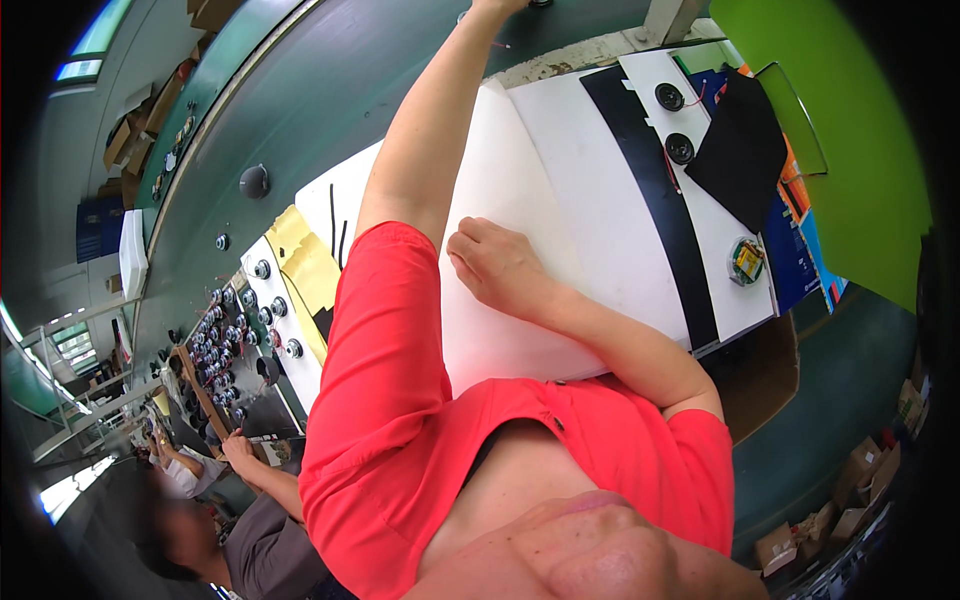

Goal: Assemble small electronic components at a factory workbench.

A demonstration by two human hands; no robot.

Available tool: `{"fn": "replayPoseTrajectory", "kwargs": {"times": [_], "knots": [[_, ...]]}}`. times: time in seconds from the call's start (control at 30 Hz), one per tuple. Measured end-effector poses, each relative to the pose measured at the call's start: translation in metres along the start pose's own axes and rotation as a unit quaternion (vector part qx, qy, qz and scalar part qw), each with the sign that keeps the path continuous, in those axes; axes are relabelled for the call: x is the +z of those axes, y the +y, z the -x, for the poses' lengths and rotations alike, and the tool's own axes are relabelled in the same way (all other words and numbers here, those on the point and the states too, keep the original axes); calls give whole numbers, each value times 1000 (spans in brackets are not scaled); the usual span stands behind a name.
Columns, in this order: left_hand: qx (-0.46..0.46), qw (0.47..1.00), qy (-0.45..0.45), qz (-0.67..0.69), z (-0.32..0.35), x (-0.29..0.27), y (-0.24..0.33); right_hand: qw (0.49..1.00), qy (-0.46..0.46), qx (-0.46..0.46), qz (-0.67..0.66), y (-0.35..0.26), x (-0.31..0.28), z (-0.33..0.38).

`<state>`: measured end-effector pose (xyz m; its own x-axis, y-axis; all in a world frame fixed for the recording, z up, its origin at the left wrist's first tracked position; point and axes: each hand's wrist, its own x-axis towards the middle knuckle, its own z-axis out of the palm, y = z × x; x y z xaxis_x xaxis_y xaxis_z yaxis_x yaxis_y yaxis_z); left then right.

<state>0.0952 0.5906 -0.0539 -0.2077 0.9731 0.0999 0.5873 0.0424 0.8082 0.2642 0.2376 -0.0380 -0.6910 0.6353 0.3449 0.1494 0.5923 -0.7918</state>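
My left arm reaches far across to the top edge. Only part of my left hand (497,4) shows there, with its fingers cut off by the frame. A small dark object (540,3) lies beside it. My right hand (502,262) rests on a large white sheet (600,220), its fingers curled inward. The undersides of those fingers are hidden, so I cannot see what they hold, if anything. On the right, two round black speakers (679,149) (669,97) with red wires lie on a white panel, beyond a black strip (650,190).
A part with a yellow top (746,261) and a black sheet (742,150) lie at the right, near a green board (850,120). Many small speakers (225,335) stand at the left by yellow paper (303,262). A co-worker (265,545) sits lower left.
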Motion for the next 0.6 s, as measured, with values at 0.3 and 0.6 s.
{"fn": "replayPoseTrajectory", "kwargs": {"times": [0.3, 0.6], "knots": [[-32, 999, -4, 29, 2, -7, -4, 1000, -10, -3, -2, 2, -2, 0], [-42, 993, 99, 46, -1, -12, -19, 1000, -2, -13, 10, 0, 1, 0]]}}
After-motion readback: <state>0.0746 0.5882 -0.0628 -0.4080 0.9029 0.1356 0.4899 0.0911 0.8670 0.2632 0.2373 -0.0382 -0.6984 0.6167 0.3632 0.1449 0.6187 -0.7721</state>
